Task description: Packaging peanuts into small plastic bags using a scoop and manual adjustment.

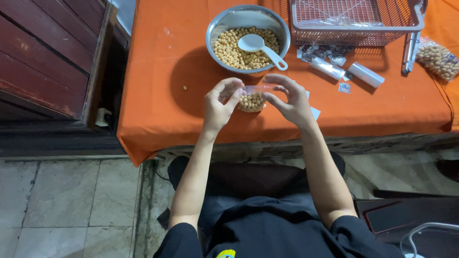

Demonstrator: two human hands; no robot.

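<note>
An orange tablecloth [162, 95] is spread over the table, w/ a pink wire basket [356, 21] set at the far right and a round metal bowl [248, 38] of pale beans placed just left of it; a white plastic scoop [260, 47] is laid in the bowl on top of the beans. A filled bag of beans [437, 58] is seen at the right edge, and small wrapped rolls and foil packets [342, 67] are scattered beside the basket. Nearer the table's front edge, approx. between bowl and body, a small clear plastic bag [252, 99] partly filled w/ beans is held up off the cloth. It is judged light, soft and floppy: the thin film is prob. slippery, the loose beans shift, so it is best taken at the empty top strip, w/ the weight left hanging below. The left hand [220, 102] is pinched on the bag's upper left edge, thumb and forefinger closed on the film, other fingers curled. The right hand [289, 100] is pinched likewise on the upper right edge, remaining fingers spread loosely. One stray bean [184, 88] is left on the cloth, well apart to the left.
</note>
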